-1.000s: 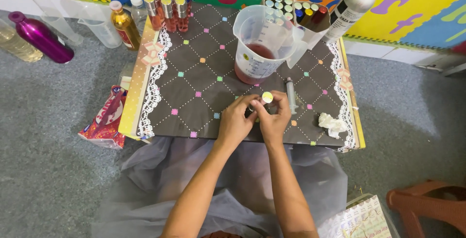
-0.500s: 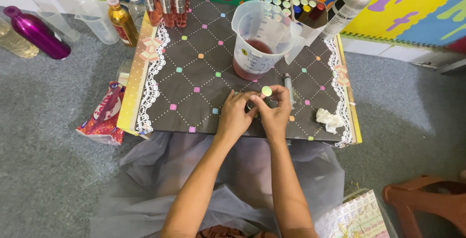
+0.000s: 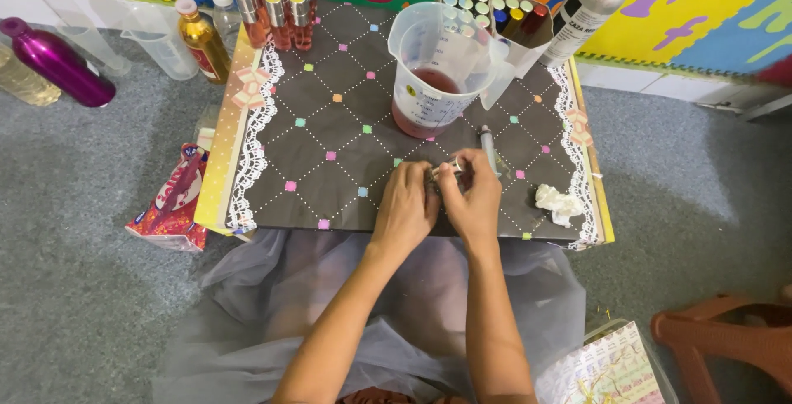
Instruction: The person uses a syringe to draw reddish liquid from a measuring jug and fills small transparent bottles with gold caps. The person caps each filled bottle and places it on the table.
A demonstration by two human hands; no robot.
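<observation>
Nearest me, both forearms run up from my lap and meet over the near edge of the tabletop point(image 3: 272, 132), the dark quilted cloth with coloured squares and lace borders. My left hand point(image 3: 406, 206) and right hand point(image 3: 474, 199) are pressed close together, fingers curled inward, and between their tips sits a small vial point(image 3: 446, 168), mostly hidden; I can only make out a pale, slim piece lying roughly crosswise, its long axis running left to right from one hand into the other. Both grips are closed on it, each hand pinching one end, so neither is clearly nearer; the vial lies just beyond the knuckles, toward the far side. Whether its cap is on or off I cannot tell. Just beside my right hand, touching or nearly so, a grey pen-like tool point(image 3: 487, 145) lies on the cloth with its length pointing away from me. To the right, a crumpled white tissue point(image 3: 558, 204) rests near the lace edge. Farther on stands a clear plastic jug point(image 3: 437, 70) holding a shallow pool of reddish liquid, upright, directly beyond my hands. At the far edge are a row of filled vials point(image 3: 276, 8) on the left and a box of capped vials point(image 3: 503, 12) on the right.
</observation>
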